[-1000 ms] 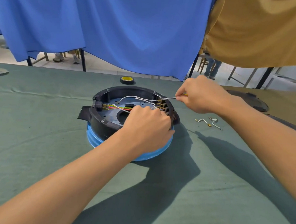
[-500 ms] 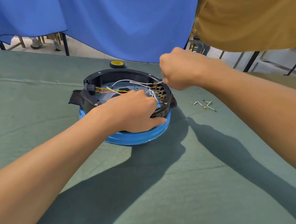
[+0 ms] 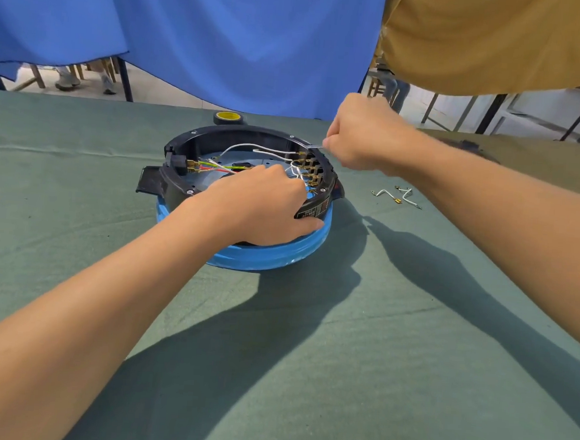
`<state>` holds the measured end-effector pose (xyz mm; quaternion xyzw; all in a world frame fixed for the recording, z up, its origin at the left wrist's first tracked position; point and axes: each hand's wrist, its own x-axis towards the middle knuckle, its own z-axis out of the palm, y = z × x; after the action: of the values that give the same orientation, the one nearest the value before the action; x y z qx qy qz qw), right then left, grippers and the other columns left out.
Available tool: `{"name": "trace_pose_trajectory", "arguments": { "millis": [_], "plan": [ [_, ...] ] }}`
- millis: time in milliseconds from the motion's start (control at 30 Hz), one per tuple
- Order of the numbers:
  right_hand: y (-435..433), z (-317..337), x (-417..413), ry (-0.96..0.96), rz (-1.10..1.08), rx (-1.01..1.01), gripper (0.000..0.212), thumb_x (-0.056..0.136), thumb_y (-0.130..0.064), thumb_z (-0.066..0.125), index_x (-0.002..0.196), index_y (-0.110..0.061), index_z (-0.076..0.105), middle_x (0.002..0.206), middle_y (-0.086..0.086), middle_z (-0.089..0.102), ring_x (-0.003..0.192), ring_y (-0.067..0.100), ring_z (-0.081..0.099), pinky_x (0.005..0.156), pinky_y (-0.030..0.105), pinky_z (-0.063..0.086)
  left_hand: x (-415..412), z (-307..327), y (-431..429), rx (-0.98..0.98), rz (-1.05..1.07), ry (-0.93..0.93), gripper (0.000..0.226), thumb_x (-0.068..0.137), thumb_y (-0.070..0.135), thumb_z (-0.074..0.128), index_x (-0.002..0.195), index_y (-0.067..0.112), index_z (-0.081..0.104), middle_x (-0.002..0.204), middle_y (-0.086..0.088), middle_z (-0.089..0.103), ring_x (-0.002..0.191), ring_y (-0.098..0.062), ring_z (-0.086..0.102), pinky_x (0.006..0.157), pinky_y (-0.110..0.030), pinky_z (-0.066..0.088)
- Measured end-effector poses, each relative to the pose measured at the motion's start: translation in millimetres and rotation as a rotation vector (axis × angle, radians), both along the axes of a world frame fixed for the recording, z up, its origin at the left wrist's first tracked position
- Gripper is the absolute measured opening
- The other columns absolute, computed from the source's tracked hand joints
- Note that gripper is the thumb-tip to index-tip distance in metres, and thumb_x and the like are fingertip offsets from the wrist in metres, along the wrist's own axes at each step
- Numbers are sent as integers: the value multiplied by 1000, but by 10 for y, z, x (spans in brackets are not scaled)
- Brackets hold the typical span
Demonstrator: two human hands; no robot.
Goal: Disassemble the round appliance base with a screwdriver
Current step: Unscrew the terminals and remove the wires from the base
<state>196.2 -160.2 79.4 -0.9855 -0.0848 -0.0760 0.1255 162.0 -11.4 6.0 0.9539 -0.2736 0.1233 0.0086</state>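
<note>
The round appliance base (image 3: 197, 144), black with a blue lower ring (image 3: 272, 253), lies open side up on the green cloth. Inside run white, red and yellow-green wires to a row of brass terminals (image 3: 310, 173) along its right wall. My left hand (image 3: 262, 207) grips the base's near right rim, thumb against the outer wall. My right hand (image 3: 359, 138) is fisted round a thin metal tool, of which only the shaft (image 3: 314, 146) shows, its tip at the uppermost terminal. The tool's handle is hidden in the fist.
Two loose white wire pieces with brass ends (image 3: 398, 195) lie on the cloth right of the base. A roll of yellow tape (image 3: 228, 116) sits behind it. Blue and mustard cloths hang beyond the table's far edge. A dark part (image 3: 465, 146) lies at the far right.
My right hand lifted above the terminals, then came back down to their right with the metal tip at the top terminal. My left hand slid its thumb onto the base's outer wall.
</note>
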Motion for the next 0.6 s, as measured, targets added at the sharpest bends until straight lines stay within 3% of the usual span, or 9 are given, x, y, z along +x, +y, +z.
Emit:
{"name": "trace_pose_trajectory", "arguments": {
  "millis": [33,133,233,333,400,500,600],
  "plan": [
    [28,-33,-11,-36,21,-40,14,92,-11,53,87,-1,61,94,16,65,77,33,56,63,41,56,-6,3,3,-5,1,0,51,90,63,43,59,24,28,63,3,31,57,-17,32,59,-33,30],
    [85,-95,-40,-88,49,-120,30,90,-3,50,61,-7,43,66,9,42,66,30,45,49,34,36,-18,13,4,-24,-1,-3,51,90,61,45,58,24,29,62,3,31,55,-12,31,53,-32,24],
    [134,-117,-51,-142,66,-208,34,91,-3,53,62,-12,36,66,8,36,57,22,38,47,30,28,-28,17,-1,-28,7,-6,51,90,61,46,59,24,28,63,4,30,55,-11,30,57,-33,27],
    [148,-129,-52,-141,65,-226,32,91,-6,54,64,-12,36,67,7,36,57,21,38,45,29,26,-23,7,-7,-36,-6,-20,51,90,60,46,59,24,27,63,5,29,60,-22,37,62,-33,31],
    [102,-81,-34,-34,17,-66,26,90,-6,52,65,-6,44,65,9,42,52,23,39,40,24,28,-14,3,-8,-35,-20,-21,50,89,61,44,60,25,26,64,5,29,68,-28,40,65,-33,34],
    [39,21,-18,200,-108,361,15,93,-8,54,80,-2,61,62,11,49,30,12,33,35,15,22,-7,4,-3,-29,-29,-23,50,90,61,43,61,25,24,65,5,27,70,-29,40,65,-34,35],
    [54,20,-1,188,-142,410,12,94,-6,52,86,-6,61,64,11,52,25,9,31,34,13,22,-17,4,-2,-31,-24,-29,51,90,61,44,60,24,25,64,5,27,66,-27,37,64,-34,33]
  ]
}}
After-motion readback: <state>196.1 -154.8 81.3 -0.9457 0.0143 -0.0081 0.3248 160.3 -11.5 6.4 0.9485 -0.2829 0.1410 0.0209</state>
